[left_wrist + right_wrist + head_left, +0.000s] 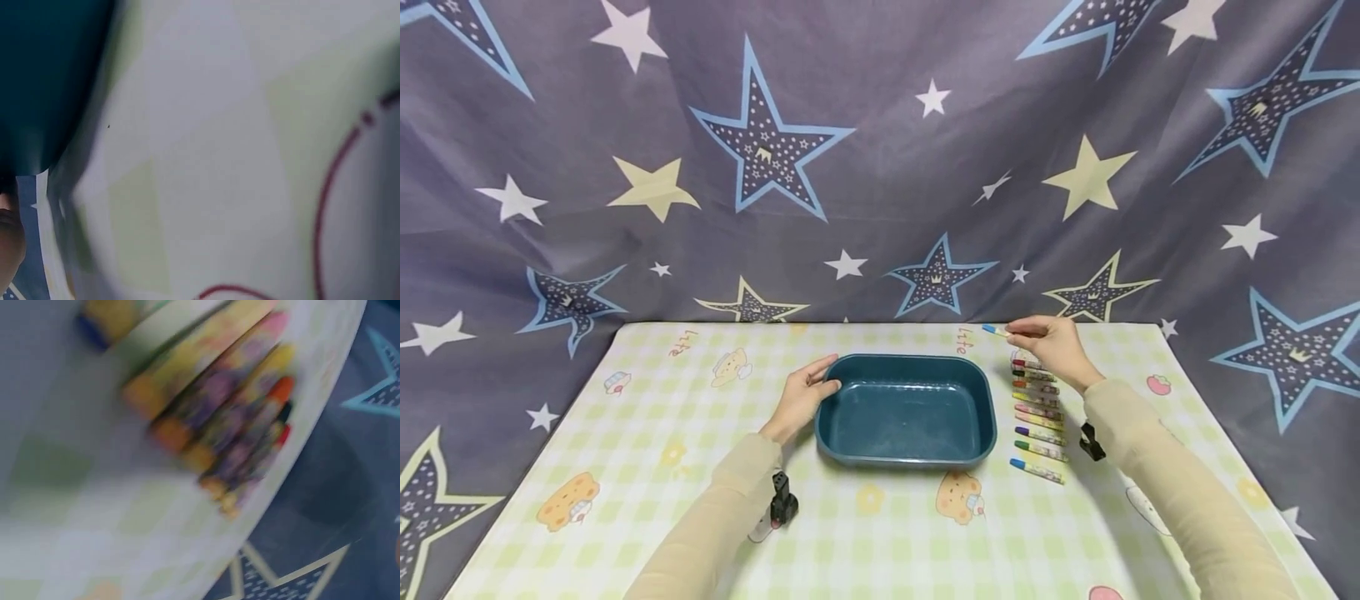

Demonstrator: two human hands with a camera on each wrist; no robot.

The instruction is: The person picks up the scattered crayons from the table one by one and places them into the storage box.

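A dark teal plastic basin (904, 460) with rounded corners stands in the middle of the table, and nothing lies inside it. My left hand (801, 398) grips its left rim, thumb over the edge and fingers along the outside. In the left wrist view the basin's wall (50, 81) fills the top left corner. My right hand (1054, 348) pinches a crayon with a blue tip (996, 331) by one end, near the table's back edge. Below that hand several crayons in printed wrappers lie in a column, among them a green-tipped crayon (1041, 451) and a blue-tipped crayon (1037, 472).
A green-and-white checked cloth with cartoon prints covers the table (647, 417). Right behind its back edge hangs a dark curtain with stars (880, 167). The crayon column lies just right of the basin; in the right wrist view these crayons (219, 394) look blurred.
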